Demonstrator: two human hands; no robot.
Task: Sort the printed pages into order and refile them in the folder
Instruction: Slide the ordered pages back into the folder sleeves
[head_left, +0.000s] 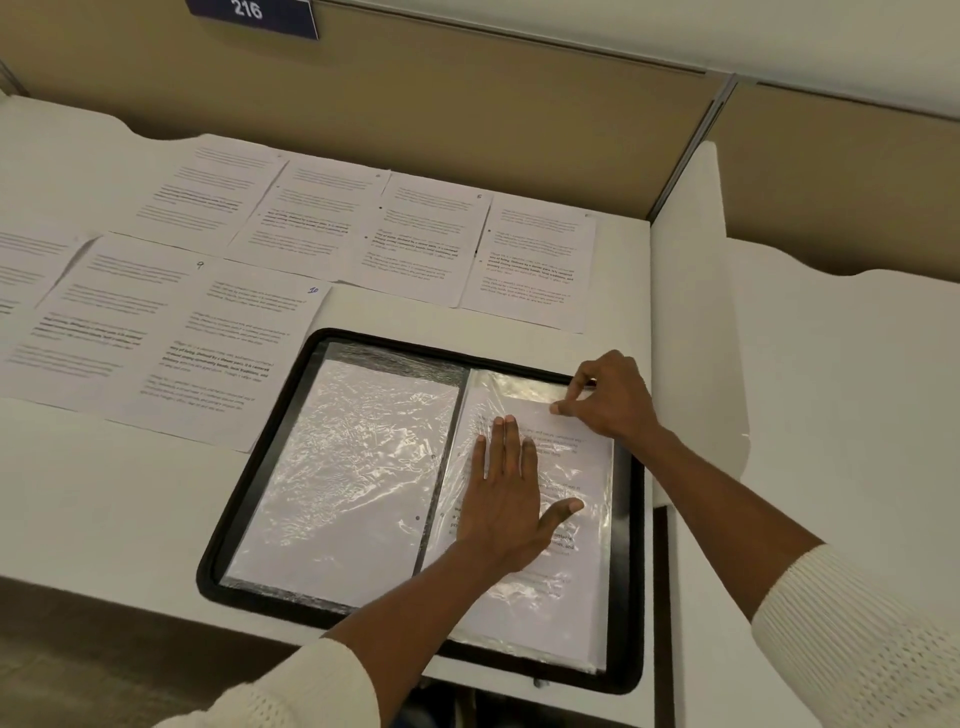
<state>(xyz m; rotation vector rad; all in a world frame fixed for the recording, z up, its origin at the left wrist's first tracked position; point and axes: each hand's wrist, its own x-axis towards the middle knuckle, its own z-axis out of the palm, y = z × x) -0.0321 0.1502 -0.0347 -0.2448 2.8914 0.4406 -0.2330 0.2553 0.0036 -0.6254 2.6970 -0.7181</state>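
Printed pages (363, 234) cover the far and left part of my white desk (119, 493), laid in two overlapping rows. The leftmost sheets are cut off by the frame, and the print is too blurred to read.

Nearer me and to the right lies the folder (236, 493), open flat with a black rim all round. Its left sleeve (337, 467) holds a blank white sheet under crinkled, glaring plastic. Its right sleeve (592, 525) holds a filed page (550, 603) whose lines are half lost behind glare and my hand.

My left hand (506, 499) lies flat on that right sleeve, fingers straight and spread, thumb out to the right, pressing down and hiding the page's middle. My right hand (613, 400) is at the far end of the same sleeve, thumb and forefinger pinching the filed page's top edge. Whether plastic is caught too I cannot tell.

Handwritten numbers 9 (200, 265) and 10 (312, 290) mark the two near pages just left of the folder.
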